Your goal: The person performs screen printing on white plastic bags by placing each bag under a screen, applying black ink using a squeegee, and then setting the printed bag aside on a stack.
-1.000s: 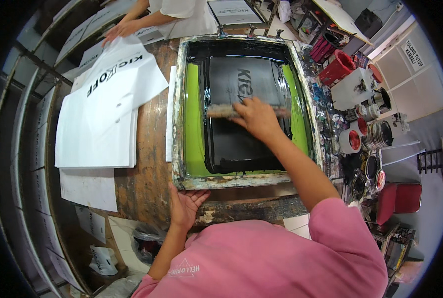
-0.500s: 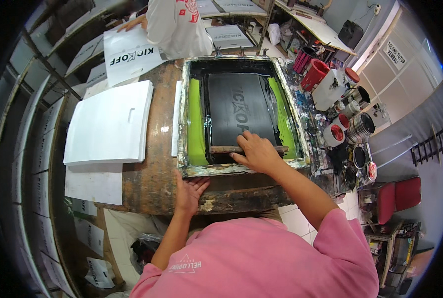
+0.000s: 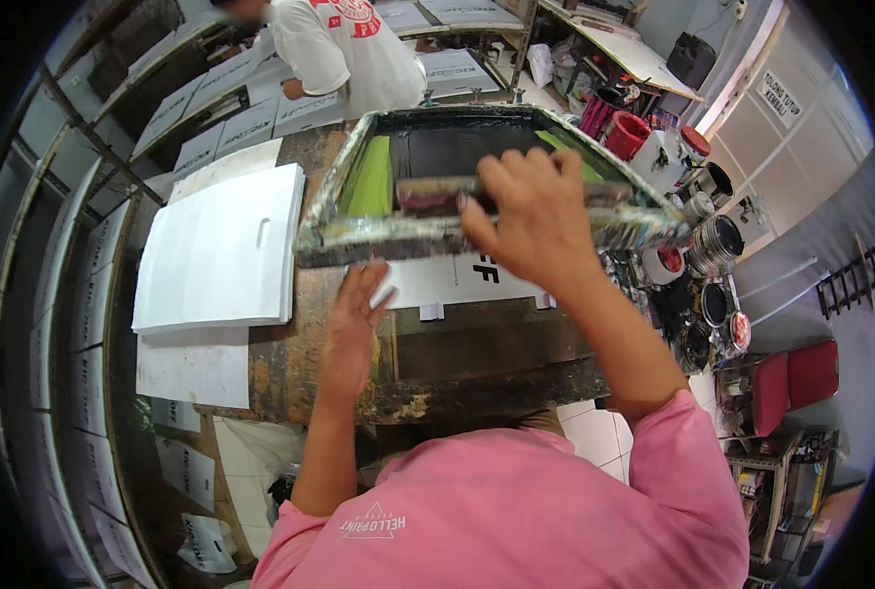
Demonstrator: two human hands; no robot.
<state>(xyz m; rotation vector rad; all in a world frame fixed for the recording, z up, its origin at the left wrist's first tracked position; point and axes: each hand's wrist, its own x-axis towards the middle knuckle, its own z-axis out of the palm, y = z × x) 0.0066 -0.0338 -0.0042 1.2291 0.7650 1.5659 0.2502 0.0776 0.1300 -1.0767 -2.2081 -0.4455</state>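
The silk-screen frame [image 3: 398, 239] is tilted, its near edge raised off the wooden table. Black ink covers the middle of its mesh, with a green strip on either side. My right hand [image 3: 541, 211], somewhat blurred, is closed around the wooden squeegee [image 3: 428, 192] over the frame's near rail. Beneath the raised frame lies a white bag [image 3: 433, 283] with black printing, partly hidden by the frame. My left hand [image 3: 351, 319] is by the left near corner, fingers apart and holding nothing; whether its fingertips touch the frame or the bag I cannot tell.
A stack of white bags [image 3: 217, 250] lies left on the table [image 3: 290, 368]. Ink cans [image 3: 714, 245] and tubs crowd the right side. Beyond the table, a co-worker [image 3: 344, 59] in a white shirt stands by racks of printed bags [image 3: 246, 128]. A red chair [image 3: 791, 388] stands right.
The frame's near edge has risen, uncovering the printed bag. My right hand and squeegee have moved up with it. The co-worker's printed bag has gone from beside the stack to the racks.
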